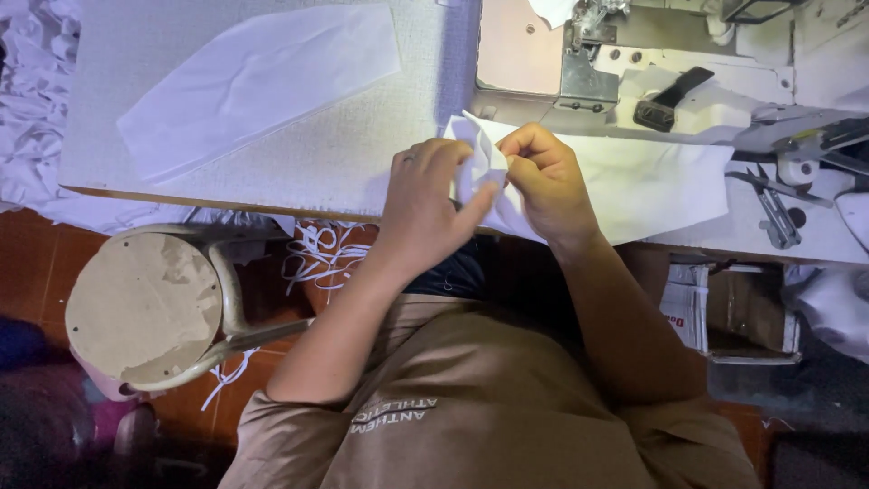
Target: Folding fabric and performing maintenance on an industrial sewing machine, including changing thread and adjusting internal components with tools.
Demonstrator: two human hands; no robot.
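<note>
Both my hands pinch a small crumpled piece of white fabric [477, 161] at the front edge of the sewing table [299, 158]. My left hand [425, 204] grips it from the left with thumb and fingers. My right hand [543, 177] holds its right side, fingers curled. A larger white cloth [647, 181] lies flat under and to the right of my right hand, beside the sewing machine [634, 68]. Another long white fabric piece [258, 77] lies on the table at the upper left.
A round worn stool [145, 308] stands at the lower left on the orange floor. White fabric scraps [317, 254] lie under the table and a pile [32, 100] at the far left. Scissors [774, 208] rest at the right, above a cardboard box [733, 312].
</note>
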